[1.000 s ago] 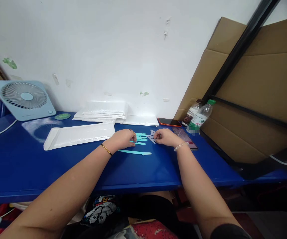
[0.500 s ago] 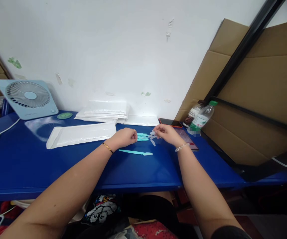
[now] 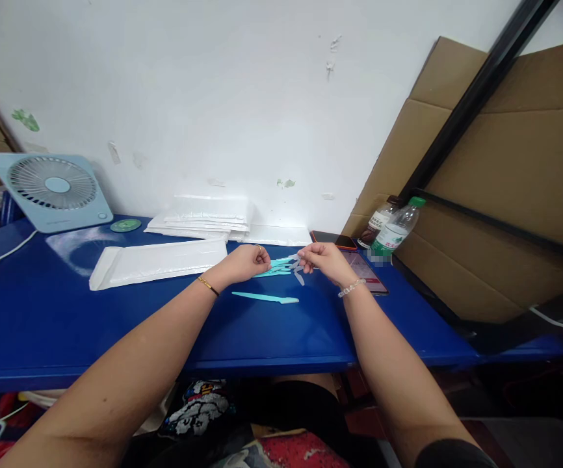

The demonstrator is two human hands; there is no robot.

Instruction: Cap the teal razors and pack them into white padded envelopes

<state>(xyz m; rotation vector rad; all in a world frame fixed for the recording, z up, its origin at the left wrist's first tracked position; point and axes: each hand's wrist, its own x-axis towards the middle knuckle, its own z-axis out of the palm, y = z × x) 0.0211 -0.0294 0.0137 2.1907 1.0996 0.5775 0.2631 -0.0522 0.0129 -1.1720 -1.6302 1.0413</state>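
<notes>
My left hand (image 3: 247,264) pinches a turquoise eyebrow razor (image 3: 280,261), its head pointing right. In my right hand (image 3: 324,260), thumb and fingers close on a small clear blade cap (image 3: 294,258) at the razor's tip; whether the cap sits on the blade I cannot tell. Beneath lie several more turquoise razors (image 3: 280,272), partly hidden by my left hand. Loose clear caps (image 3: 300,279) rest on the table below my right fingers. Nearer to me, one single razor (image 3: 264,298) lies apart, its pale head to the right.
White padded envelopes (image 3: 196,221) are stacked against the wall, with another envelope (image 3: 157,262) left of my hand. A blue fan (image 3: 57,192) and a green disc (image 3: 125,225) stand left. On the right are phones (image 3: 334,241), bottles (image 3: 392,229) and cardboard (image 3: 515,195).
My left hand has lifted slightly and now has a razor stretching toward my right fingers. My right hand has shifted a little left, meeting the razor's tip with the cap.
</notes>
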